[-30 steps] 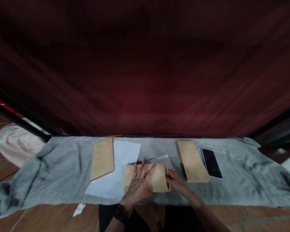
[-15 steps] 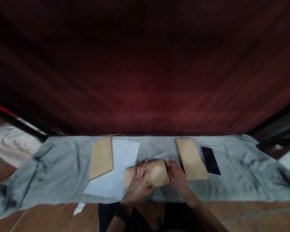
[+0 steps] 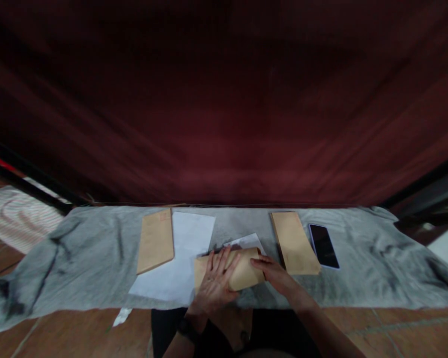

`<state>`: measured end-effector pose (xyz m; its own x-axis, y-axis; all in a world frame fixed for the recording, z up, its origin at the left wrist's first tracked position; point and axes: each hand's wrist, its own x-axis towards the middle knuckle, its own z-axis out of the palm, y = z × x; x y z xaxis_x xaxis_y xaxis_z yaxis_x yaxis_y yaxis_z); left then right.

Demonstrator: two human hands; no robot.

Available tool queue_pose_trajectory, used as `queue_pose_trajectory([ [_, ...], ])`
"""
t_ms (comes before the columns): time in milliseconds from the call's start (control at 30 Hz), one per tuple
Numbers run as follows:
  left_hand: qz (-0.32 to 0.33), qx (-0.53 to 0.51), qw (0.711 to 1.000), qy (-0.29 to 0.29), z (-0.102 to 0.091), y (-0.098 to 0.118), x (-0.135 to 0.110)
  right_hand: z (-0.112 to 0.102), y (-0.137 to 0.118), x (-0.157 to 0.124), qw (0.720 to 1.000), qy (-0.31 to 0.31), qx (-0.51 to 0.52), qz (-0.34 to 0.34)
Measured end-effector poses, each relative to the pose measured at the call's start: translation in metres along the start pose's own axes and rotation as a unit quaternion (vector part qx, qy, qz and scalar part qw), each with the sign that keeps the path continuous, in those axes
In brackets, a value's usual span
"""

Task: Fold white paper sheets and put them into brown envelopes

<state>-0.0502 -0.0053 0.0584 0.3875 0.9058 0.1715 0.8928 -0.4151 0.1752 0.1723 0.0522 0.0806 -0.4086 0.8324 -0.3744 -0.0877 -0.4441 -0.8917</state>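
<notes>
Item: brown envelope (image 3: 246, 271), lying flat and crosswise at the near middle of the grey cloth (image 3: 78, 258), close to the cloth's front edge.

Left hand (image 3: 216, 283): palm down on the left half of the envelope, fingers spread and stretched forward over its top face, pressing rather than gripping.

Right hand (image 3: 274, 273): at the envelope's right end, fingers laid flat and loosely together, tips touching the end edge; not closed round anything.

White folded sheet (image 3: 246, 242): shows just beyond the envelope's far edge, partly under it; whether it sits inside the envelope cannot be told.

Large white paper (image 3: 182, 258): lies to the left, its near right corner running under the envelope and the left hand.

Second brown envelope (image 3: 156, 240): lengthwise, overlapping the large paper's left edge, well apart from both hands.

Third brown envelope (image 3: 294, 242): lengthwise, just to the right of the right hand, not touched.

Phone (image 3: 323, 245): dark screen up, just beside the third envelope on its right.

Dark red curtain (image 3: 224, 109): hangs behind the cloth.

Tiled floor (image 3: 59, 333): in front, near the viewer.
</notes>
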Motion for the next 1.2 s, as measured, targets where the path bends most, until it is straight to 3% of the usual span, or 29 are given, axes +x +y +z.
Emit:
queue_pose_trajectory([
  [233,-0.028,-0.017,0.999,-0.018,-0.006,-0.006,-0.001,-0.003,-0.002,-0.001,0.999,0.028,0.042,-0.007],
  [400,-0.067,-0.014,0.998,0.006,-0.011,-0.005,-0.006,-0.016,-0.002,0.01,0.992,0.083,-0.062,-0.065],
  [467,-0.095,0.001,0.995,0.022,-0.012,-0.006,-0.012,-0.029,0.001,0.02,0.965,0.152,-0.173,-0.125],
  [600,-0.135,0.026,0.99,0.043,-0.008,-0.011,-0.026,-0.047,0.015,0.039,0.867,0.24,-0.403,-0.171],
  [833,-0.175,0.037,0.983,0.044,0.0,-0.017,-0.04,-0.037,0.033,0.053,0.8,0.255,-0.532,-0.108],
  [1200,-0.181,0.01,0.983,0.034,0.0,-0.019,-0.039,-0.036,0.031,0.058,0.834,0.267,-0.465,-0.131],
])
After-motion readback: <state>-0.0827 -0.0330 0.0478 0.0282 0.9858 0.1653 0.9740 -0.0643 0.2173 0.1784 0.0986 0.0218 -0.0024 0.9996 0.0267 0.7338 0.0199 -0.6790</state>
